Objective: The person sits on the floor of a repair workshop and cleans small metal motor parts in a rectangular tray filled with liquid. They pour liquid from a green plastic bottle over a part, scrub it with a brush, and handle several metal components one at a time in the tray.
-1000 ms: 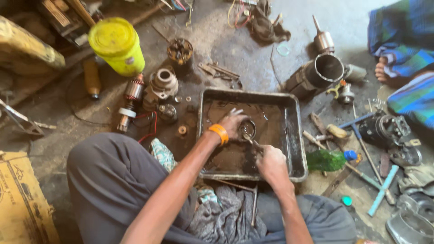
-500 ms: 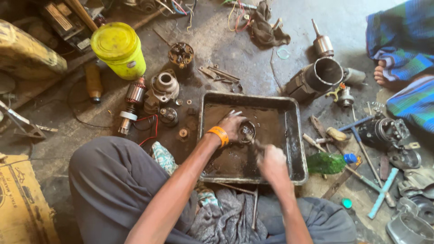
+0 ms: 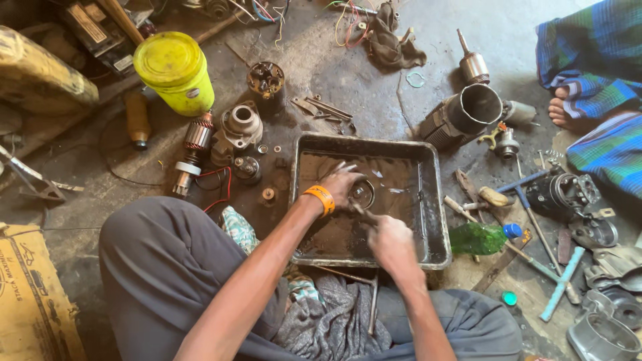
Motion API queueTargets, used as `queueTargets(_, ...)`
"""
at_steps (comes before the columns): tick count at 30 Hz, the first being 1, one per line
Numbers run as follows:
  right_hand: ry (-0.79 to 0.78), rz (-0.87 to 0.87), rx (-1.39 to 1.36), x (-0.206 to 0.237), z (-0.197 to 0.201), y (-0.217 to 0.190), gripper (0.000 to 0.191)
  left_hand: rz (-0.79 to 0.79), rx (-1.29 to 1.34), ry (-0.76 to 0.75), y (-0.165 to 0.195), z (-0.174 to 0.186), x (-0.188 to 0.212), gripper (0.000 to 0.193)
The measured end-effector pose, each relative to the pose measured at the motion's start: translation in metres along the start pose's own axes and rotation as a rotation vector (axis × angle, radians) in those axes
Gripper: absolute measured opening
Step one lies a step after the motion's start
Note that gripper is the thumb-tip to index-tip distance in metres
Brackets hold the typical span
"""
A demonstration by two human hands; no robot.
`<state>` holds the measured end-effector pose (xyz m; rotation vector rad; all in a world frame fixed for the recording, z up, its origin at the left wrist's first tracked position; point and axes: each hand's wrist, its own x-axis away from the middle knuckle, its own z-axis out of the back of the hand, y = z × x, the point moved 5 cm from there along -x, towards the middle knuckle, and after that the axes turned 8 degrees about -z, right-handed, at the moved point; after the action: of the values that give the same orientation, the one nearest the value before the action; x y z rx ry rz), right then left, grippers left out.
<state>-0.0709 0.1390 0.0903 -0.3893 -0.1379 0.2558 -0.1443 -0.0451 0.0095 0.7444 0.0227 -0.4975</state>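
While a cardboard box (image 3: 30,294) lies at the far left of a littered workshop floor (image 3: 348,73), a person sits cross-legged over a dented metal tray (image 3: 435,200) of dark, oily liquid. Beyond the knee stand a yellow plastic tub (image 3: 175,72), a copper-wound armature (image 3: 194,150) and a grey motor housing (image 3: 235,128), with small washers scattered between them and the tray.

The left hand (image 3: 342,184), an orange wristband (image 3: 319,199) on its wrist, reaches into the tray, its fingers curled around a small round metal part (image 3: 362,194) held just above the liquid. The right hand (image 3: 391,242) is closed in a fist around a slim tool (image 3: 364,215), perhaps a brush, whose tip meets the round part; its far end is too dark to make out.

To the right of the tray lie a green plastic bottle (image 3: 480,237) with a blue cap, a blue-handled tool (image 3: 562,284) and a large cylindrical motor casing (image 3: 468,113). At the top right, another person's bare foot (image 3: 565,110) and striped cloth edge into view.

The slick part looks liable to slip from wet fingers and sink into the murky liquid, where it would be hard to find. A hard stroke could splash oil over the tray's low rim onto the cloth (image 3: 334,321) in the person's lap.
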Motion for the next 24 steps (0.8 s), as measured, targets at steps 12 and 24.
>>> queueTargets(12, -0.077, -0.169, -0.118, 0.010, 0.064, 0.018, 0.032, 0.371, -0.137, -0.132, 0.044, 0.019, 0.021, 0.119)
queueTargets(24, -0.067, -0.202, -0.104, 0.007, 0.060, 0.023, 0.035, 0.258, -0.128, -0.004, 0.073, 0.083, 0.015, 0.095)
